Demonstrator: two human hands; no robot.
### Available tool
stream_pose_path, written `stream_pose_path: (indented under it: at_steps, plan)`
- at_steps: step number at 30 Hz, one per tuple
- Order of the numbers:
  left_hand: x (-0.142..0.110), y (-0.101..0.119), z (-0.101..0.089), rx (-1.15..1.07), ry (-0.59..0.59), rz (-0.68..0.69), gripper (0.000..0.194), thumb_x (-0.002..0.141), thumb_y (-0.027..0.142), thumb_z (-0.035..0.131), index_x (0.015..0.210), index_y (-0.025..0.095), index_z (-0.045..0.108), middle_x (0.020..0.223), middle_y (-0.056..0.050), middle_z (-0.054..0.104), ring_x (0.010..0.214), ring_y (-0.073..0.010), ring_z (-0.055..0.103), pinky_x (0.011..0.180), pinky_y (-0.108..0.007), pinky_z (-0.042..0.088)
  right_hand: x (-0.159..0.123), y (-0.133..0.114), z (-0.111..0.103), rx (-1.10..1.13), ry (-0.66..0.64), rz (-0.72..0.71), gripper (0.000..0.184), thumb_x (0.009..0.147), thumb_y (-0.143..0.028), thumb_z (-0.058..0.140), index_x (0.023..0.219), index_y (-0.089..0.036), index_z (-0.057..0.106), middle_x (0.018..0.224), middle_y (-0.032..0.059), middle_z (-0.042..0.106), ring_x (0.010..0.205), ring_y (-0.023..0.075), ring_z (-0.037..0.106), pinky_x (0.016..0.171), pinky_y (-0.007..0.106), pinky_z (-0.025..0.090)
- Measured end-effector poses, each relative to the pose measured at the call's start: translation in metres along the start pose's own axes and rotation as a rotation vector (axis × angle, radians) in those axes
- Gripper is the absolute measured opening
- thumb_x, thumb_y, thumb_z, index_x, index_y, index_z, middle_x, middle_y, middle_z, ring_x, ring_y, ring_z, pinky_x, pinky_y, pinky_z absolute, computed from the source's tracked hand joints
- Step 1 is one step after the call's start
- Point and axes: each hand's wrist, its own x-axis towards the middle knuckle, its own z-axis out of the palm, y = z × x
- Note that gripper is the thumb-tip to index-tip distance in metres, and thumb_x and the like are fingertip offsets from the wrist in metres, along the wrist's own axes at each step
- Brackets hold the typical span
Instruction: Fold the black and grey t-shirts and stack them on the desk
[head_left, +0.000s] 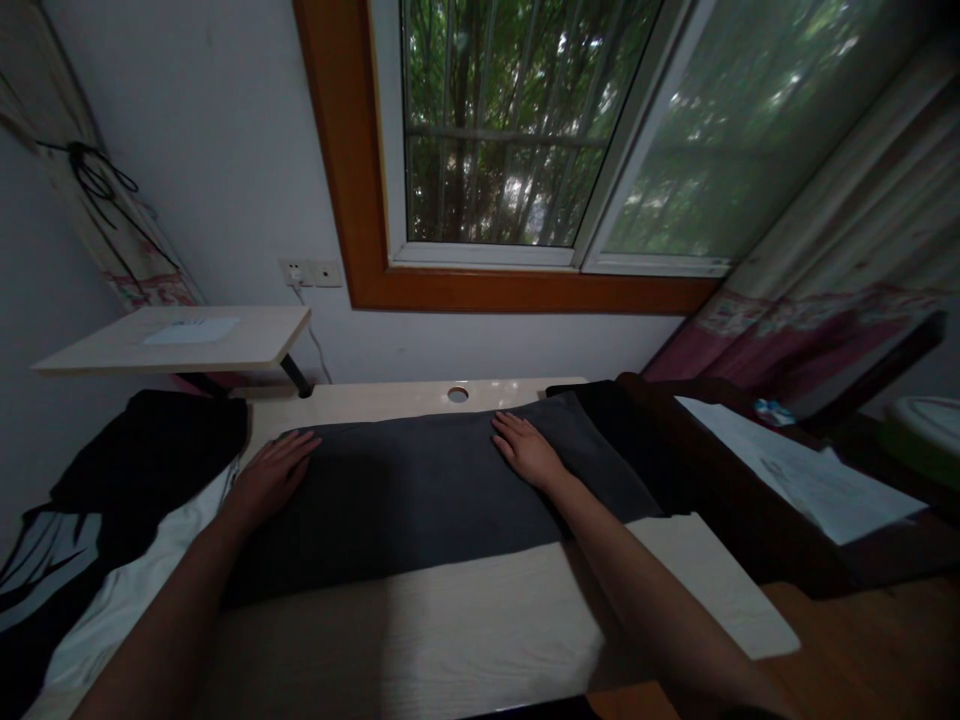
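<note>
A dark grey cloth [420, 500], folded into a long flat strip, lies across the pale wooden desk [480, 640]. My left hand [274, 475] rests flat on its far left corner, fingers stretched out. Near the far edge, right of the middle, my right hand [527, 450] lies palm down on the same cloth with its fingers extended. Neither hand grips anything. What kind of garment or fabric the cloth is, I cannot tell.
Black clothing [157, 450] and white fabric [176, 535] lie at the left, below a small raised shelf [262, 340]. More black cloth [645, 450] is at the right end, beside a dark brown surface with paper sheets [795, 465]. A window [510, 130] is behind the desk.
</note>
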Motion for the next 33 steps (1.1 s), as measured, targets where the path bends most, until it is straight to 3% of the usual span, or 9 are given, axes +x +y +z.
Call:
stream_pose_path:
  at_steps: [4, 9, 13, 17, 22, 25, 29, 33]
  plan:
    - [0.005, -0.005, 0.006, 0.014, -0.012, -0.174, 0.055, 0.101, 0.045, 0.035, 0.151, 0.026, 0.047, 0.158, -0.007, 0.047, 0.151, -0.0295, 0.034, 0.119, -0.056, 0.033, -0.006, 0.007, 0.000, -0.017, 0.036, 0.025, 0.050, 0.105, -0.044, 0.040, 0.145, -0.020, 0.057, 0.156, 0.0106, 0.047, 0.146, 0.0280, 0.043, 0.120, 0.051, 0.035]
    - [0.016, -0.034, 0.015, -0.188, 0.108, -0.329, 0.056, 0.098, 0.044, 0.034, 0.144, 0.017, 0.053, 0.147, -0.013, 0.058, 0.138, -0.0258, 0.052, 0.117, -0.046, 0.038, -0.011, 0.005, -0.002, -0.031, 0.086, 0.037, 0.049, 0.104, -0.040, 0.040, 0.141, -0.016, 0.061, 0.151, 0.0121, 0.053, 0.143, 0.0284, 0.046, 0.120, 0.049, 0.037]
    - [0.021, -0.053, 0.013, -0.357, 0.148, -0.396, 0.058, 0.091, 0.048, 0.044, 0.137, 0.016, 0.058, 0.140, -0.014, 0.063, 0.129, -0.0285, 0.058, 0.114, -0.047, 0.041, -0.012, 0.003, -0.004, -0.009, 0.115, 0.034, 0.046, 0.103, -0.034, 0.042, 0.137, -0.014, 0.064, 0.148, 0.0129, 0.057, 0.141, 0.0280, 0.049, 0.120, 0.047, 0.039]
    - [0.019, -0.047, 0.003, -0.425, 0.187, -0.437, 0.059, 0.084, 0.049, 0.055, 0.132, 0.018, 0.063, 0.129, -0.013, 0.067, 0.115, -0.0280, 0.064, 0.106, -0.045, 0.048, -0.013, 0.004, -0.002, 0.010, 0.136, 0.045, 0.043, 0.101, -0.030, 0.044, 0.134, -0.014, 0.067, 0.145, 0.0127, 0.059, 0.139, 0.0278, 0.051, 0.119, 0.046, 0.040]
    - [0.019, -0.034, -0.012, -0.349, 0.316, -0.555, 0.044, 0.081, 0.046, 0.059, 0.116, 0.022, 0.072, 0.105, -0.008, 0.069, 0.099, -0.0259, 0.066, 0.097, -0.041, 0.052, -0.013, 0.006, 0.000, 0.013, 0.141, 0.040, 0.043, 0.099, -0.027, 0.045, 0.134, -0.015, 0.067, 0.145, 0.0114, 0.060, 0.139, 0.0270, 0.051, 0.119, 0.045, 0.040]
    - [0.025, -0.033, -0.016, -0.287, 0.351, -0.573, 0.039, 0.082, 0.043, 0.058, 0.111, 0.022, 0.072, 0.103, -0.008, 0.069, 0.097, -0.0258, 0.066, 0.095, -0.041, 0.052, -0.014, 0.005, -0.001, 0.005, 0.123, 0.039, 0.044, 0.099, -0.027, 0.044, 0.134, -0.012, 0.066, 0.145, 0.0127, 0.060, 0.140, 0.0270, 0.051, 0.120, 0.044, 0.039]
    - [0.032, -0.033, -0.014, -0.214, 0.257, -0.518, 0.037, 0.084, 0.039, 0.052, 0.108, 0.020, 0.073, 0.105, -0.010, 0.070, 0.096, -0.0276, 0.067, 0.093, -0.042, 0.053, -0.015, 0.004, -0.002, 0.007, 0.114, 0.057, 0.045, 0.100, -0.028, 0.043, 0.135, -0.012, 0.066, 0.146, 0.0125, 0.059, 0.140, 0.0269, 0.049, 0.121, 0.043, 0.038]
    - [0.033, -0.020, -0.011, -0.101, 0.272, -0.412, 0.038, 0.090, 0.034, 0.043, 0.109, 0.020, 0.073, 0.114, -0.012, 0.071, 0.111, -0.0299, 0.063, 0.105, -0.047, 0.046, -0.014, 0.001, -0.005, 0.014, 0.109, 0.064, 0.046, 0.099, -0.028, 0.042, 0.136, -0.013, 0.064, 0.145, 0.0131, 0.060, 0.139, 0.0274, 0.050, 0.120, 0.045, 0.039]
